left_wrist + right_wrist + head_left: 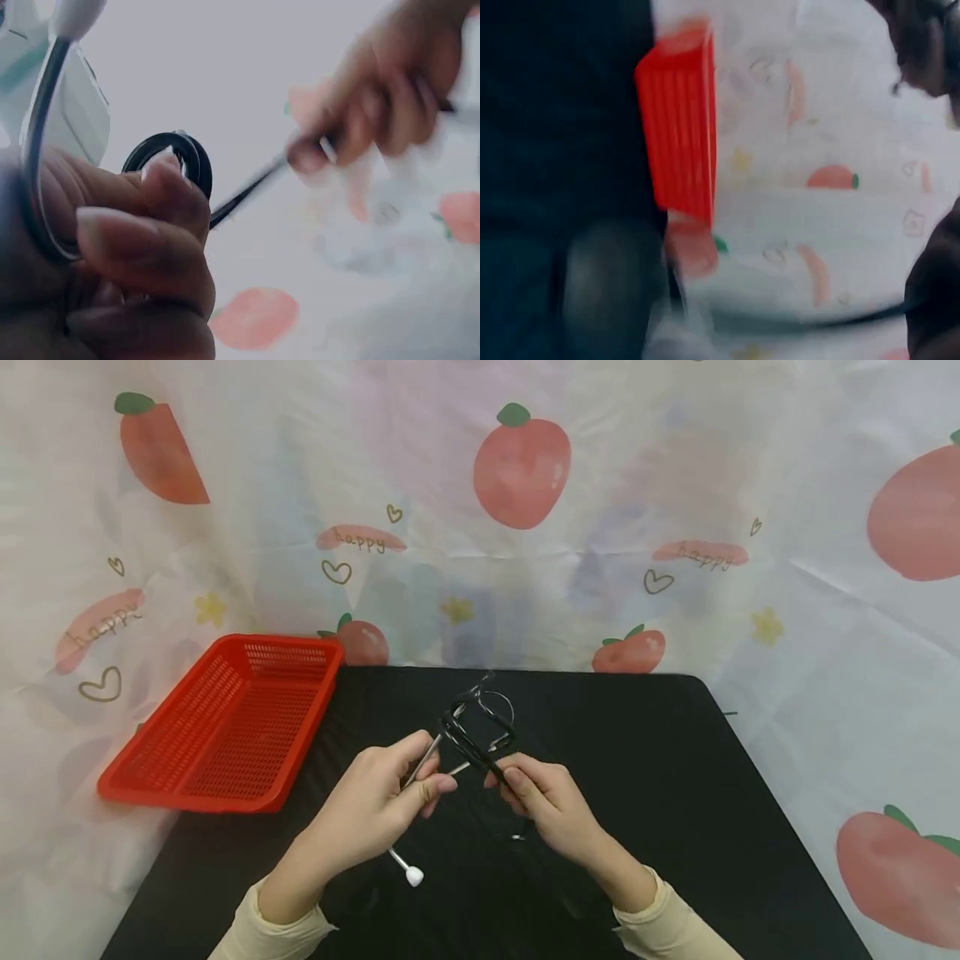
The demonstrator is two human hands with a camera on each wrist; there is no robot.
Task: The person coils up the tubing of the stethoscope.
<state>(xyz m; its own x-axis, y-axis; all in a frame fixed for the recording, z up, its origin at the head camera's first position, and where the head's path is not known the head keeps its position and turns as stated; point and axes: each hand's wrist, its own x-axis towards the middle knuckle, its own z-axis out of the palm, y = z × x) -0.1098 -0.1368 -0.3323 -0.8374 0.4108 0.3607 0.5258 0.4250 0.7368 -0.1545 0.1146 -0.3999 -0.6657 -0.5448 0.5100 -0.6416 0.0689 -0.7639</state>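
A stethoscope with black tubing (468, 745) is between both hands above the table. My left hand (390, 793) grips its metal ear tubes, and a white ear tip (414, 877) hangs below that hand. In the left wrist view, the metal tube (37, 127) curves beside the fingers, and a round black-rimmed piece (201, 169) shows behind the fingertips. My right hand (551, 802) pinches the black tubing between thumb and fingers, to the right of the left hand. Both the right hand and the tubing look blurred in the right wrist view.
A red perforated plastic basket (300, 752) stands at the table's left side. The black table (637, 760) has a rounded far right corner. Behind it hangs a pale curtain (420, 460) printed with fruit, hearts and the word happy.
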